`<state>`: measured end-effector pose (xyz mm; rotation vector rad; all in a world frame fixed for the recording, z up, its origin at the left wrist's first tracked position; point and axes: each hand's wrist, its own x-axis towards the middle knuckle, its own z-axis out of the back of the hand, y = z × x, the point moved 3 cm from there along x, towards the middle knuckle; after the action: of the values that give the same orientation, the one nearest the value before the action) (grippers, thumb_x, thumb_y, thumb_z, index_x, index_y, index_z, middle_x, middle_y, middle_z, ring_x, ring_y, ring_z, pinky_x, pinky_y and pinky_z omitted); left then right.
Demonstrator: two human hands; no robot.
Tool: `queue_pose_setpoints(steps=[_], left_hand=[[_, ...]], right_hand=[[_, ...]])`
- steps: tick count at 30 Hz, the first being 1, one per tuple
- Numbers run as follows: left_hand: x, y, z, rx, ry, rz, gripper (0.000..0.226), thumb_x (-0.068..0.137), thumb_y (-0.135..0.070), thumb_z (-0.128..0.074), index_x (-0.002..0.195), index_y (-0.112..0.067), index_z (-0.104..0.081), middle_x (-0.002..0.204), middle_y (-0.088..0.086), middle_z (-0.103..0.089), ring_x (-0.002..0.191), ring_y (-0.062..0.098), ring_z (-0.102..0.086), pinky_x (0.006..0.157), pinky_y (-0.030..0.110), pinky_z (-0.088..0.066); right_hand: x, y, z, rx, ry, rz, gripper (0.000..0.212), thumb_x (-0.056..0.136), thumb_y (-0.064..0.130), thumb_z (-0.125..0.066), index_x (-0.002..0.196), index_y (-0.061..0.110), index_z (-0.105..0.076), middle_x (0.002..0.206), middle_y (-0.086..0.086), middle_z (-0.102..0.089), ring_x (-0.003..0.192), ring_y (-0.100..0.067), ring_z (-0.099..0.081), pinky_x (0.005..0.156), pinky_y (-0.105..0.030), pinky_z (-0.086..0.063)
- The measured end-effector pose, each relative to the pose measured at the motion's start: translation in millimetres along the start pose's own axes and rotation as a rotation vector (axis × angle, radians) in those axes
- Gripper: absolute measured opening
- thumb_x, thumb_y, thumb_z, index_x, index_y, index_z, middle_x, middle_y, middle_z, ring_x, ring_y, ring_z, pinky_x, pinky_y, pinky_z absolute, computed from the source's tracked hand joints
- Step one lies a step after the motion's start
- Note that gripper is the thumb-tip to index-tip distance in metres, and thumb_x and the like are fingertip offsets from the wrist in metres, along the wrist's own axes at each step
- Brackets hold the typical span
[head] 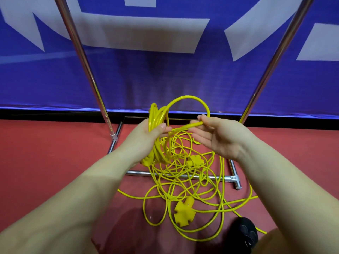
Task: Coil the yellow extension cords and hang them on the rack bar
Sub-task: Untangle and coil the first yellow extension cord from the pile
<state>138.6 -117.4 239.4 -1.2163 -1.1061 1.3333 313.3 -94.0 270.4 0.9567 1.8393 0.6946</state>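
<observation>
My left hand grips a bundle of yellow cord loops, which stand above my fist and hang below it with a yellow plug at the bottom. My right hand pinches a strand between thumb and forefinger, palm turned up; from there a fresh loop arches over to the bundle. A loose tangle of yellow cord lies on the red floor below, with a multi-outlet yellow socket block in it. The rack's top bar is out of view.
Two chrome rack uprights slant up at left and right; the rack's base tubes lie on the red floor under the tangle. A blue banner stands behind. A black shoe is at the lower right.
</observation>
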Motion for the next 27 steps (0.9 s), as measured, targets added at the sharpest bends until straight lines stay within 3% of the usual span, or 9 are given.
queue_pose_setpoints(steps=[4,9,11,15,17,21,24,27], left_hand=[[-3.0,1.8,-8.2,0.011,0.125,0.023,0.015,0.097,-0.017,-0.045,0.105,-0.019,-0.057,0.105,0.012,-0.069,0.103,0.026,-0.065,0.092,0.044,-0.052],[-5.0,3.1,-16.2,0.043,0.144,0.021,0.009,0.096,-0.012,-0.048,0.090,-0.017,-0.053,0.077,-0.001,-0.064,0.078,0.016,-0.067,0.069,0.029,-0.053],[-3.5,3.5,-14.2,0.012,0.096,0.051,0.011,0.096,-0.012,-0.048,0.087,-0.017,-0.052,0.074,-0.001,-0.061,0.072,0.012,-0.068,0.064,0.028,-0.053],[-0.3,1.2,-6.3,-0.220,0.002,0.156,0.014,0.097,-0.014,-0.045,0.085,-0.010,-0.051,0.074,0.009,-0.061,0.061,0.014,-0.069,0.053,0.029,-0.055],[-1.1,-1.4,-2.3,-0.318,-0.018,0.207,0.020,0.098,-0.017,-0.044,0.083,-0.006,-0.053,0.064,0.009,-0.066,0.060,0.018,-0.068,0.051,0.029,-0.055],[-2.1,-4.1,3.7,-0.392,-0.065,0.221,0.025,0.097,-0.019,-0.045,0.081,-0.004,-0.055,0.056,0.005,-0.067,0.060,0.019,-0.069,0.056,0.031,-0.057],[1.4,-2.9,10.7,-0.432,-0.128,0.209,0.018,0.097,-0.018,-0.046,0.092,-0.005,-0.057,0.063,0.004,-0.070,0.061,0.017,-0.070,0.057,0.029,-0.057],[3.6,-1.7,16.5,-0.378,-0.113,0.207,0.017,0.098,-0.021,-0.044,0.095,-0.008,-0.055,0.071,0.004,-0.073,0.062,0.016,-0.070,0.055,0.026,-0.056]], right_hand=[[-3.7,7.4,-5.0,0.318,0.065,-0.020,0.020,0.097,0.008,-0.042,0.082,0.004,-0.055,0.066,-0.011,-0.070,0.056,-0.024,-0.070,0.053,-0.030,-0.057],[-4.1,13.5,-5.3,0.347,0.108,0.070,0.015,0.094,0.011,-0.047,0.084,0.005,-0.058,0.072,-0.012,-0.071,0.065,-0.022,-0.072,0.063,-0.031,-0.058],[-1.9,10.6,-5.0,0.179,0.136,0.123,0.010,0.092,0.014,-0.051,0.091,0.009,-0.059,0.079,-0.007,-0.072,0.073,-0.018,-0.072,0.072,-0.031,-0.057],[5.5,-13.7,-0.6,-0.942,0.069,0.312,0.020,0.087,0.020,-0.063,0.107,0.014,-0.062,0.085,0.004,-0.067,0.073,-0.006,-0.062,0.070,-0.016,-0.048],[7.5,-30.6,-4.2,-1.211,0.160,0.308,0.013,0.089,0.023,-0.061,0.101,0.019,-0.065,0.087,0.005,-0.065,0.078,-0.007,-0.058,0.071,-0.015,-0.043],[8.5,-41.0,-8.5,-1.214,0.238,0.298,0.011,0.092,0.024,-0.057,0.086,0.018,-0.064,0.085,0.000,-0.065,0.080,-0.010,-0.056,0.074,-0.022,-0.044],[8.8,-33.1,-8.5,-1.113,0.235,0.360,0.011,0.087,0.016,-0.064,0.080,0.023,-0.060,0.076,0.003,-0.060,0.072,-0.015,-0.053,0.069,-0.025,-0.043],[9.4,-16.0,-0.7,-1.014,0.017,0.551,0.020,0.080,0.013,-0.072,0.082,0.029,-0.059,0.071,0.006,-0.055,0.060,-0.014,-0.056,0.058,-0.021,-0.044]])
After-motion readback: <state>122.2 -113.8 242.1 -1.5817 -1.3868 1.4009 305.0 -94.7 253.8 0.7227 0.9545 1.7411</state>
